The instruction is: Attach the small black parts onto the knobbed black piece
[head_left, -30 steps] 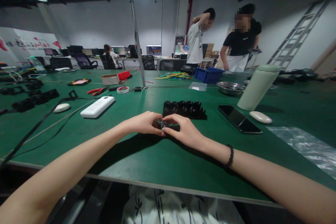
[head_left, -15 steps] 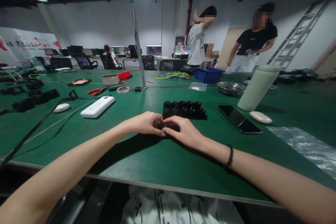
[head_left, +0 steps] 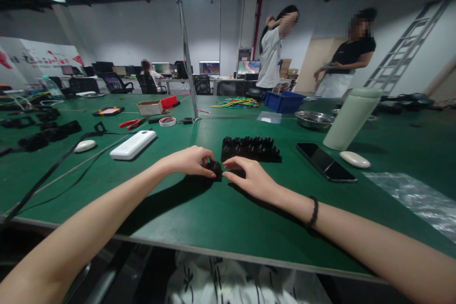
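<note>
My left hand (head_left: pixel 190 160) is closed on a small, rounded black part (head_left: pixel 214 168), gripping it at the green tabletop between thumb and fingers. Just to its right is my right hand (head_left: pixel 252 178), its thumb and fingers apart in a loose curve. Its fingertips are very close to the part; whether they touch it I cannot tell. Behind both hands lies a block of several similar black knobbed parts (head_left: pixel 251 148), set close together in rows. Fingers cover some of the held part, so its exact kind is unclear.
A white power bank (head_left: pixel 133 145) lies left. On the right are a phone (head_left: pixel 325 161), a pale mouse-shaped object (head_left: pixel 355 159), a green bottle (head_left: pixel 351 121) and clear plastic (head_left: pixel 409 197). Farther back stand a metal bowl (head_left: pixel 313 121), a blue bin (head_left: pixel 284 102) and a pole (head_left: pixel 185 47).
My right hand's fingers have parted from my left hand's, opening a gap between them. The black part now shows in my left hand. Two people in the background have shifted their arms.
</note>
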The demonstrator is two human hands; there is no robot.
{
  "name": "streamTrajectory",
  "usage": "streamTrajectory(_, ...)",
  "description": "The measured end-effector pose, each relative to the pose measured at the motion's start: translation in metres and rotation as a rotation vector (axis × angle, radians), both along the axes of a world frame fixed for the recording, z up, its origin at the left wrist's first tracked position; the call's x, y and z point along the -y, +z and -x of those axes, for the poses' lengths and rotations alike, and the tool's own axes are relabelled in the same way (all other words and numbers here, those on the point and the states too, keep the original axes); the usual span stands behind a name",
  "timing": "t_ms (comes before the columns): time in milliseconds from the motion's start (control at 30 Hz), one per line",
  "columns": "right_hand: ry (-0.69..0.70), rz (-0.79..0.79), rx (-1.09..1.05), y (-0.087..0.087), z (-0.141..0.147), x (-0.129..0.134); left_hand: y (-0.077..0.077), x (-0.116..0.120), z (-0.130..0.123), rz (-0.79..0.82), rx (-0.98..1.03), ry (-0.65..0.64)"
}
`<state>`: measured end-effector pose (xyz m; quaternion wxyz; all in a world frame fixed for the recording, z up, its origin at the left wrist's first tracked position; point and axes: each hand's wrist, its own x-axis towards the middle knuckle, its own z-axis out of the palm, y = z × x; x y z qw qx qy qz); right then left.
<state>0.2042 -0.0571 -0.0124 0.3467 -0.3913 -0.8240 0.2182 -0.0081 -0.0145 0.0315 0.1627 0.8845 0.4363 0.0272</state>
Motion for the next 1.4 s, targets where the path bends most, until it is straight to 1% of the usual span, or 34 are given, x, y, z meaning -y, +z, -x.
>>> streamTrajectory(133,-0.005,-0.014,0.01,0.0,0.0,0.0,0.0,-0.004,0.003,-0.036,-0.014,0.021)
streamTrajectory(300,-0.009,-0.025,0.016,0.0,-0.001,-0.001,-0.004,-0.011,0.007,-0.065,-0.008,0.074)
streamTrajectory(400,-0.022,-0.054,0.049,0.0,-0.002,-0.002,-0.008,-0.014,0.008,-0.071,0.001,0.1)
streamTrajectory(500,-0.032,-0.094,0.126,0.0,-0.004,-0.003,-0.013,-0.018,0.009,-0.091,0.022,0.116)
streamTrajectory(667,-0.023,-0.114,0.235,-0.003,-0.005,-0.006,-0.023,-0.023,0.007,-0.168,0.064,0.126)
streamTrajectory(833,-0.028,-0.102,0.277,-0.006,-0.005,-0.007,-0.031,-0.027,0.005,-0.239,0.102,0.159)
streamTrajectory(1033,-0.026,-0.1,0.288,-0.006,-0.005,-0.007,-0.034,-0.026,0.001,-0.281,0.125,0.217)
streamTrajectory(1200,-0.041,-0.174,0.267,0.003,-0.01,-0.01,-0.038,-0.027,-0.003,-0.314,0.148,0.242)
streamTrajectory(1300,-0.095,-0.242,0.257,0.014,-0.018,-0.014,-0.041,-0.027,-0.005,-0.324,0.158,0.255)
streamTrajectory(1400,-0.152,-0.289,0.278,0.023,-0.031,-0.018,-0.043,-0.027,-0.007,-0.345,0.164,0.268)
